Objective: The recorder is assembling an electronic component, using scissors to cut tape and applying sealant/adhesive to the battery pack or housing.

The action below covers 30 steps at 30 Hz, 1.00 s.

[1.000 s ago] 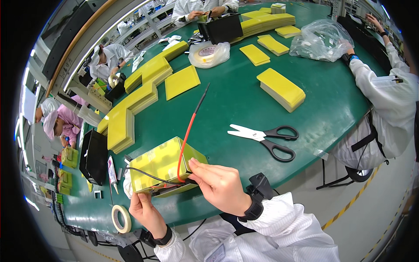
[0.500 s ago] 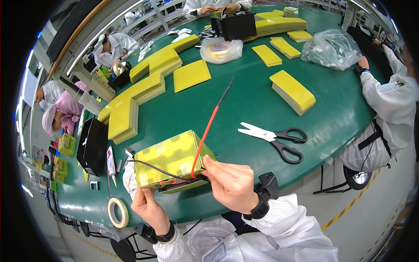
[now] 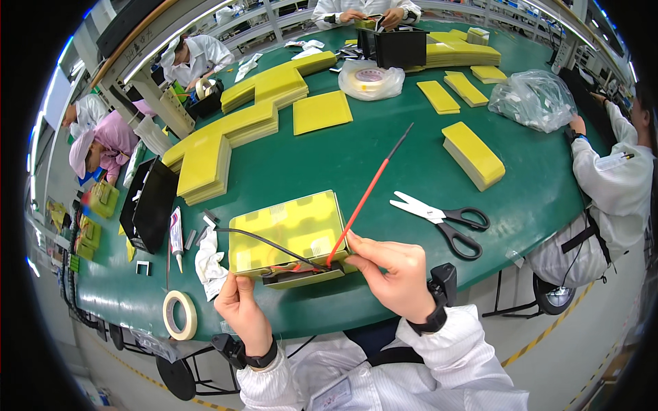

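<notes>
A yellow-wrapped battery pack (image 3: 288, 229) sits at the near edge of the green table, its cells showing as rounded shapes through the covering. My left hand (image 3: 243, 308) pinches its near left corner between thumb and fingers. At the near right corner, my right hand (image 3: 397, 274) grips the pack's edge. A red wire (image 3: 363, 205) with a dark tip rises from the near side, pointing up and right. The black wire (image 3: 267, 240) bends off leftward across the top. A dark strip shows along the near end, between the two hands.
Black-handled scissors (image 3: 449, 222) lie right of the pack. To the left are a tape roll (image 3: 179, 316), a white glue tube (image 3: 176, 236), a crumpled white cloth (image 3: 210, 264) and a black bin (image 3: 147, 205). Stacked yellow sheets (image 3: 205, 164) stand beyond. Co-workers sit around the table.
The view has shifted, so the table's things appear displaced. Both hands keep hold of the pack; its near end looks tilted a little more into view.
</notes>
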Motion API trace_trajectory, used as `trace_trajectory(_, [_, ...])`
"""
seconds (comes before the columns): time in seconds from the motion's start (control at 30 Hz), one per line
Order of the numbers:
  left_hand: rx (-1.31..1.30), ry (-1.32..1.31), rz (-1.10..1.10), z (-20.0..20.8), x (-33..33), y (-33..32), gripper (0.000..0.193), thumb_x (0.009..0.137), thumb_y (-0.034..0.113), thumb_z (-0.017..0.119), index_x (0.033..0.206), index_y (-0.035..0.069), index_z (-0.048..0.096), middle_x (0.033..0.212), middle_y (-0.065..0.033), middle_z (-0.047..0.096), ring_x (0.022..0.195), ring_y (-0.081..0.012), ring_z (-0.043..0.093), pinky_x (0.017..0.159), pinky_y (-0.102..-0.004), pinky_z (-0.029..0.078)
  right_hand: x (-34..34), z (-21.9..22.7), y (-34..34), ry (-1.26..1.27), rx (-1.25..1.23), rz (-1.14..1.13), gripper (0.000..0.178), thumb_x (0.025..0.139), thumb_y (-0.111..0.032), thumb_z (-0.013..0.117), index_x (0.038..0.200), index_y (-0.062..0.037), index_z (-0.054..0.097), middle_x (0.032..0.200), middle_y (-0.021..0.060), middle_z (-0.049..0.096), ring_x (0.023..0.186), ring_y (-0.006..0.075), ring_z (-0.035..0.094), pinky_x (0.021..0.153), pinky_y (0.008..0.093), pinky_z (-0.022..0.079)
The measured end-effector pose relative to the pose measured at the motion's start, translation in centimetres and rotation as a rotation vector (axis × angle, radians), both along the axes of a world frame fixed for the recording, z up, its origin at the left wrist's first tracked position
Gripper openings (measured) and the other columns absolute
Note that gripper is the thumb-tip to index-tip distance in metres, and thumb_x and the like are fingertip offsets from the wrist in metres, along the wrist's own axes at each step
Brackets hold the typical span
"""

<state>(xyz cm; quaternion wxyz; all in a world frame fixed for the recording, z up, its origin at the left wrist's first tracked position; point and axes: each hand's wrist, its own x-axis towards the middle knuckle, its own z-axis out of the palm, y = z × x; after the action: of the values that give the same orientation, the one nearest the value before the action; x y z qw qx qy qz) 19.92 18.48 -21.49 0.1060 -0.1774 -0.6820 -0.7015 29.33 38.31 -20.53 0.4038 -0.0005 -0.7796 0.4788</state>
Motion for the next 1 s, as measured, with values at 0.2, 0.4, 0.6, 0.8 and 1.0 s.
trace_trajectory(0.2, [0.082, -0.051, -0.082, -0.1, -0.2, -0.4, 0.024, 0.095, 0.015, 0.053, 0.099, -0.007, 0.062, 0.092, -0.0039, 0.063, 0.081, -0.0090, 0.055, 0.075, -0.0236, 0.043, -0.5, -0.3, -1.0, 0.079, 0.056, -0.188, 0.031, 0.069, 0.007, 0.067, 0.099, -0.0002, 0.068, 0.089, 0.0144, 0.069, 0.070, 0.0257, 0.068, 0.060, 0.0292, 0.054])
trace_trajectory(0.4, [0.119, -0.090, 0.012, -2.1, 0.6, -0.8, 0.025, 0.088, 0.000, 0.060, 0.110, -0.011, 0.060, 0.097, -0.0083, 0.065, 0.085, -0.0090, 0.057, 0.078, -0.0211, 0.045, -0.5, 0.0, -1.6, 0.089, 0.152, -0.291, 0.031, 0.066, 0.010, 0.066, 0.096, 0.0007, 0.069, 0.079, 0.0161, 0.068, 0.065, 0.0255, 0.068, 0.058, 0.0288, 0.052])
trace_trajectory(0.6, [0.181, -0.132, 0.048, -2.4, 1.8, 0.7, 0.027, 0.085, -0.002, 0.063, 0.111, -0.009, 0.061, 0.096, -0.0095, 0.066, 0.085, -0.0102, 0.060, 0.077, -0.0222, 0.047, -1.0, -0.5, -1.2, 0.046, 0.140, -0.347, 0.026, 0.069, 0.011, 0.065, 0.093, 0.0009, 0.070, 0.081, 0.0168, 0.069, 0.069, 0.0254, 0.069, 0.063, 0.0291, 0.053])
trace_trajectory(0.8, [0.157, -0.093, 0.015, -2.1, 2.2, 1.0, 0.038, 0.076, -0.005, 0.070, 0.113, -0.006, 0.061, 0.105, -0.0195, 0.066, 0.094, -0.0166, 0.063, 0.080, -0.0259, 0.050, -0.7, -1.4, -0.5, -0.028, -0.060, -0.383, 0.018, 0.074, 0.010, 0.067, 0.092, 0.0064, 0.068, 0.079, 0.0141, 0.069, 0.069, 0.0141, 0.065, 0.064, 0.0234, 0.050])
trace_trajectory(1.0, [-0.061, 0.174, 0.169, -0.6, 1.7, 1.8, 0.041, 0.070, -0.005, 0.074, 0.110, -0.004, 0.064, 0.098, -0.0225, 0.067, 0.083, -0.0211, 0.069, 0.074, -0.0243, 0.051, -0.8, -1.4, -0.7, -0.026, -0.033, -0.377, 0.013, 0.081, 0.007, 0.065, 0.093, 0.0101, 0.065, 0.077, 0.0066, 0.065, 0.068, 0.0078, 0.058, 0.063, 0.0198, 0.046])
